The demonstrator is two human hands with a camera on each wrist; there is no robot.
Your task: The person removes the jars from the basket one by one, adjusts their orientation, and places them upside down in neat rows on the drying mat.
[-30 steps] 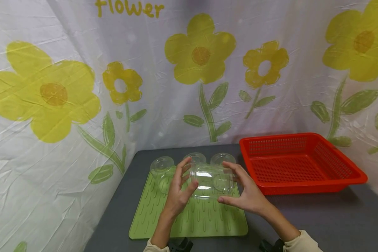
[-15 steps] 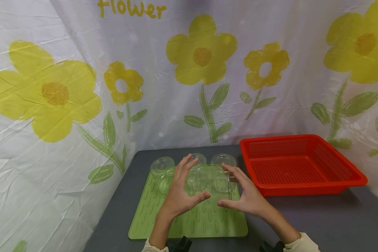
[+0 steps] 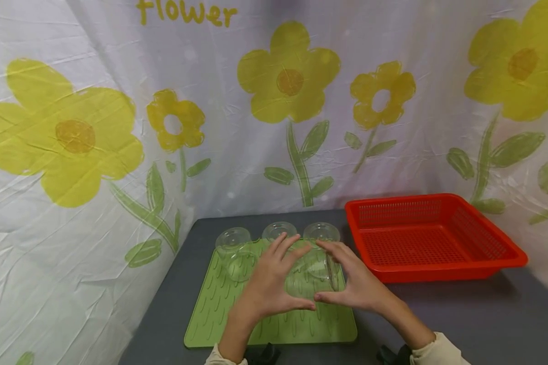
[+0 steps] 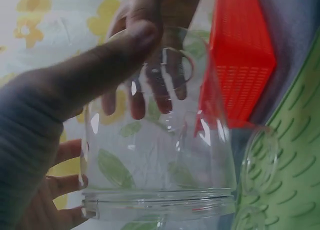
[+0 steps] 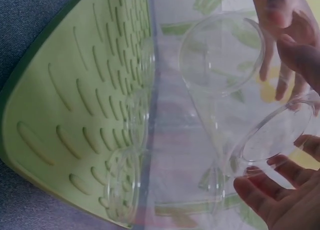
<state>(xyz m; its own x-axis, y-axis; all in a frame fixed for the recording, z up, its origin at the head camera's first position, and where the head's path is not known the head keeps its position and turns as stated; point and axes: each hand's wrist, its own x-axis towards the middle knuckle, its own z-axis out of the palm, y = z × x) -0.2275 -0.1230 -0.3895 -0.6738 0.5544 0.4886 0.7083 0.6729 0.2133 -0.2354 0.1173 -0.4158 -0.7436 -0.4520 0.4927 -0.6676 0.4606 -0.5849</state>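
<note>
Both hands hold a clear, see-through jar (image 3: 307, 284) on its side, raised over the green mat (image 3: 219, 319). My left hand (image 3: 267, 286) curves round the jar's left part, its thumb reaching across the near side. In the left wrist view, the left fingertips meet the jar's edge near its ridged neck (image 4: 165, 197). The right hand (image 3: 364, 281) grips the other end, fingers spread around the round end (image 5: 275, 132) in the right wrist view. In the head view, both thumb tips come close together.
Three more clear containers stand along the mat's back: left container (image 3: 234, 243), middle container (image 3: 278, 231) and right container (image 3: 321, 232). To the right, a red perforated basket (image 3: 438, 274) sits on the dark grey table (image 3: 160, 324). A flower-printed curtain (image 3: 219, 172) hangs behind.
My left hand has slid right and round the jar, its thumb and fingers now nearly meeting the right hand's. The right hand has stayed almost in place at the jar's right end.
</note>
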